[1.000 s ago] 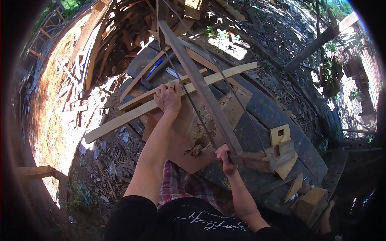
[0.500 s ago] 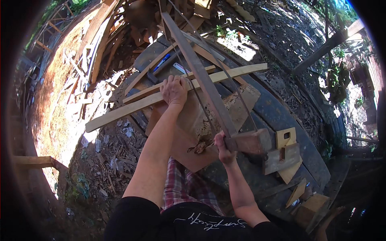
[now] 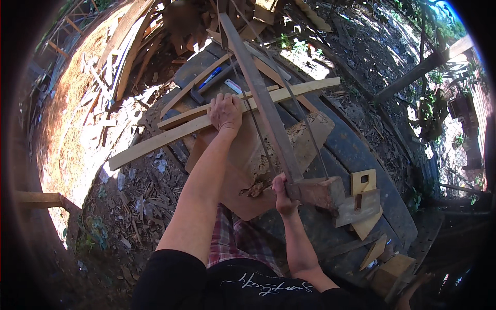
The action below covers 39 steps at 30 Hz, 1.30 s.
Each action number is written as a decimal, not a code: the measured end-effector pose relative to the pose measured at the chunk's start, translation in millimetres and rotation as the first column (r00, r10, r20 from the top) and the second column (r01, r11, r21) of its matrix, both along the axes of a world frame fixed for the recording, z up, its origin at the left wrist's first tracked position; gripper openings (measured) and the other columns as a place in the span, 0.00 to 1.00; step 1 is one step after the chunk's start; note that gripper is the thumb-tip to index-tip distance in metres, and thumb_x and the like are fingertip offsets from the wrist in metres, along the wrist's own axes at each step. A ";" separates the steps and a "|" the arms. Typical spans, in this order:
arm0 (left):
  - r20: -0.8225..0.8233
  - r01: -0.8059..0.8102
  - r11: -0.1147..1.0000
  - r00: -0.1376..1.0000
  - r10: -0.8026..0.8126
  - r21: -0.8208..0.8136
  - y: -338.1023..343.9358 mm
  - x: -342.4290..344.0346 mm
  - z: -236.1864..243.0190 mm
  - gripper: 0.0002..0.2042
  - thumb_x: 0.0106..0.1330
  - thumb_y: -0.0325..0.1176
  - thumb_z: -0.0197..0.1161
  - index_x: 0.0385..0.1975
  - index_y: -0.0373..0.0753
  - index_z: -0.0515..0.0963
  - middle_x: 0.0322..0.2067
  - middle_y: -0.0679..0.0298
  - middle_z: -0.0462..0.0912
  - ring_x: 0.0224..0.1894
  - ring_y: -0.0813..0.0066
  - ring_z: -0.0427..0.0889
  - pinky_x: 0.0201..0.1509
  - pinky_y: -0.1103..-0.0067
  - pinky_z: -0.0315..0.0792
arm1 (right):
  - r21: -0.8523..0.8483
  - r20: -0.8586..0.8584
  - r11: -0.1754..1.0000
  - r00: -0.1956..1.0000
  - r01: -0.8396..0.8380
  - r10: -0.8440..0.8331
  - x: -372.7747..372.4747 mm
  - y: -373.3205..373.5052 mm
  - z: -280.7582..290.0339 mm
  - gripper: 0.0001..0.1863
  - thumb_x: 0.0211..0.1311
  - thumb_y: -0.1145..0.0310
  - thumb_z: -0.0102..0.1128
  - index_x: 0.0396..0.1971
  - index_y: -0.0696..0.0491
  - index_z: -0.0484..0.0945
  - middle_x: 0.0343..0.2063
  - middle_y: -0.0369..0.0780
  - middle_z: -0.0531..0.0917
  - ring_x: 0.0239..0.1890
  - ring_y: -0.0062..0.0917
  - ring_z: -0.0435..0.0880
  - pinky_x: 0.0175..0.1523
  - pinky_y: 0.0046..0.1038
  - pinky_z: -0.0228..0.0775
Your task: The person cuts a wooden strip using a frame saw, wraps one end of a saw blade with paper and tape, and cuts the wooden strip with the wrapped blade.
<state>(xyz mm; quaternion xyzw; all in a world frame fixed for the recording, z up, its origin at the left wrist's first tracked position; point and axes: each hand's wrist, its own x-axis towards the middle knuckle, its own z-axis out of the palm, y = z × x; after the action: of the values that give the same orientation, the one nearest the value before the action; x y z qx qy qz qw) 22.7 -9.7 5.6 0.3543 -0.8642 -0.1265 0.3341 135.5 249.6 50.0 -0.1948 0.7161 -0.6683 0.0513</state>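
My left hand (image 3: 226, 112) presses down on a long pale wooden strip (image 3: 155, 149), its fingers curled over the far edge. A wooden frame saw (image 3: 260, 98) slants across the strip, just right of that hand. At the saw's near end, my right hand (image 3: 284, 195) is closed around the grip beside its wooden end block (image 3: 321, 192). The thin blade crosses the strip near my left fingers; how deep it sits cannot be made out. Beneath lies a wide, rough-edged board (image 3: 235, 191). A second strip (image 3: 178, 120) runs just behind the first.
The dark plank bench (image 3: 356, 150) carries a blue pen (image 3: 211, 77), a dark hammer-like tool (image 3: 199, 95) and a white label-like piece (image 3: 233, 86). Notched wood pieces (image 3: 365, 181) and offcuts (image 3: 395, 271) lie at right. Scrap boards (image 3: 137, 49) are piled at far left.
The far end of the saw has swung a little to the right, and its near end sits slightly lower in view. My left hand stays on the strip. The whole view has shifted slightly.
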 end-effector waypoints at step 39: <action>0.027 0.066 0.997 0.997 -0.067 0.031 -13.2 -17.8 -1.0 0.07 0.54 0.36 0.60 0.24 0.43 0.82 0.29 0.64 0.79 0.40 0.64 0.76 0.45 0.69 0.68 | -0.025 0.053 0.999 0.998 -0.029 0.030 26.4 -23.4 35.8 0.07 0.68 0.70 0.52 0.29 0.53 0.67 0.21 0.35 0.71 0.24 0.20 0.69 0.34 0.26 0.64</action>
<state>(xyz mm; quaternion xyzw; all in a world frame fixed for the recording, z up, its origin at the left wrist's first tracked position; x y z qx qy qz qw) 5.0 -23.0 4.6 0.3321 -0.8781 -0.1456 0.3121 161.9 226.2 85.7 -0.1882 0.7033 -0.6811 0.0779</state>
